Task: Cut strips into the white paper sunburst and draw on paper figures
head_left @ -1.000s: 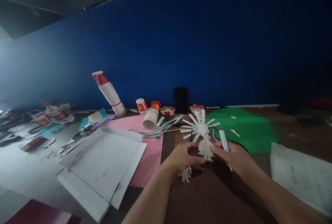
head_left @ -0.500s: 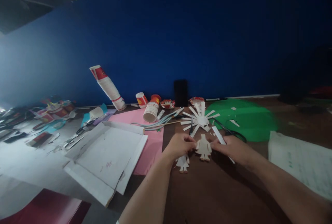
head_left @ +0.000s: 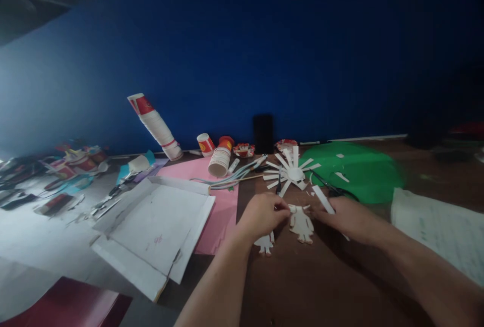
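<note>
A white paper doll cutout [head_left: 301, 225] with brownish edges is between my hands, just above or on the dark brown table. My left hand [head_left: 264, 214] is closed, thumb and forefinger pinched at the cutout's upper left edge. A second paper doll [head_left: 263, 245] is partly hidden beneath my left wrist. My right hand [head_left: 342, 217] grips a slim white stick-like object [head_left: 324, 200], its exact kind unclear. Its fingertips are close to the cutout's right side. Beyond both hands lies a paper cup cut into flared strips [head_left: 296, 174].
Black-handled scissors [head_left: 336, 191] rest by a green sheet [head_left: 359, 170]. Left of my arm are a pink sheet [head_left: 227, 211] and an open white box lid [head_left: 151, 223]. Stacked paper cups [head_left: 157, 127] lean against the blue wall [head_left: 242, 54]. A written sheet [head_left: 434, 231] is at right.
The paper doll cutout has shifted slightly right and down and is tilted differently. My right fingertips have drawn a little away from it. My left hand remains at its upper left.
</note>
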The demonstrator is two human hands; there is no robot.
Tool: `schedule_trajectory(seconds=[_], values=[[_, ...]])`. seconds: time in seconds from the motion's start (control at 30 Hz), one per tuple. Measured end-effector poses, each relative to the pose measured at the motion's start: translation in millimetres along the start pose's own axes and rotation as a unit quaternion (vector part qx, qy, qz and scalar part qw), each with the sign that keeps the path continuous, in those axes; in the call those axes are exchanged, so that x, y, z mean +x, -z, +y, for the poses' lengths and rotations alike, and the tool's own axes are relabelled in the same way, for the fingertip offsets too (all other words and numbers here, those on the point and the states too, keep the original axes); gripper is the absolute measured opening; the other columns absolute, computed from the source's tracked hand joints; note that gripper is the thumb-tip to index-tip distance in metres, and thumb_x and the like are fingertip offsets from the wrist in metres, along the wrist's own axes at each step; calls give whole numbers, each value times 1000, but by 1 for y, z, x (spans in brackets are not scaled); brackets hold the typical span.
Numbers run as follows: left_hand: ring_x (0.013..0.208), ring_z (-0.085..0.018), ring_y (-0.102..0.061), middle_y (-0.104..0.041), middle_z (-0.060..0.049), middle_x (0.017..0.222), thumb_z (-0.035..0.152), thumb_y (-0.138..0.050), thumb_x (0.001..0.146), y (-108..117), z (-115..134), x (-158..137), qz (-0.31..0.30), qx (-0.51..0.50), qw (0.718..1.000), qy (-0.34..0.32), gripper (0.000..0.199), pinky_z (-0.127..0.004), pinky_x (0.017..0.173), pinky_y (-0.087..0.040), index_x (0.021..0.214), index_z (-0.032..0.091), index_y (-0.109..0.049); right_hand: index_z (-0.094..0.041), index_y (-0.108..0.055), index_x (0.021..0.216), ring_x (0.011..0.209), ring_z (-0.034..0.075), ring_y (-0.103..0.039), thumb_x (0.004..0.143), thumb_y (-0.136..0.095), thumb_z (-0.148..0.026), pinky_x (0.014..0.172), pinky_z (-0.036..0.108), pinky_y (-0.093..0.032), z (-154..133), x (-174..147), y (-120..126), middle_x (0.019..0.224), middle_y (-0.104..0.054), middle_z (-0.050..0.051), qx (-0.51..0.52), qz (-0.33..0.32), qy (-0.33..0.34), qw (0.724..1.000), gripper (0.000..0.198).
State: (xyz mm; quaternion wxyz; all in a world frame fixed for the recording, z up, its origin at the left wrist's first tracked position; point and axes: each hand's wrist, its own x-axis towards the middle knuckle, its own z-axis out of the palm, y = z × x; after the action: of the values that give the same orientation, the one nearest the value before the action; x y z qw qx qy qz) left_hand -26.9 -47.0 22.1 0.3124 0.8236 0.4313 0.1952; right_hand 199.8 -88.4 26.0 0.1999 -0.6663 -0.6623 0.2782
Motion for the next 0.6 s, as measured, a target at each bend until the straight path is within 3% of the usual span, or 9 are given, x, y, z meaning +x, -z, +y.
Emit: schedule_trajectory(seconds=[0.1, 0.17, 0.33, 0.6], values=[[93, -18, -65, -73, -4, 94, 23, -56, 88, -5, 13, -5, -30, 108, 991, -75, 21, -27, 85, -49, 92, 20, -77, -24, -69, 67, 61, 22, -67, 84, -54, -64, 57, 29, -47, 4, 0, 7, 61, -71, 2, 33, 59, -22, 997, 46], [92, -21, -64, -71, -8, 94, 25, -54, 91, -12, 22, -9, -58, 203, 974, -83, 23, -31, 82, -51, 88, 16, -75, -24, -66, 68, 56, 21, -65, 86, -50, -69, 54, 29, -46, 5, 0, 10, 57, -69, 2, 82, 104, -34, 991, 51], [94, -23, -62, -67, -12, 94, 15, -49, 90, -29, 39, -18, -90, 304, 941, -122, 23, -32, 78, -52, 93, 14, -72, -25, -68, 77, 60, 20, -69, 87, -53, -63, 59, 29, -49, 1, -3, 5, 64, -73, 1, 128, 99, -2, 987, 41], [93, -27, -61, -67, -17, 100, 20, -56, 89, -68, 55, -26, -136, 395, 907, -60, 27, -33, 65, -50, 105, 12, -76, -25, -67, 93, 70, 24, -72, 83, -59, -49, 67, 34, -53, -5, -6, -8, 76, -77, 2, 139, 99, 2, 985, 27]])
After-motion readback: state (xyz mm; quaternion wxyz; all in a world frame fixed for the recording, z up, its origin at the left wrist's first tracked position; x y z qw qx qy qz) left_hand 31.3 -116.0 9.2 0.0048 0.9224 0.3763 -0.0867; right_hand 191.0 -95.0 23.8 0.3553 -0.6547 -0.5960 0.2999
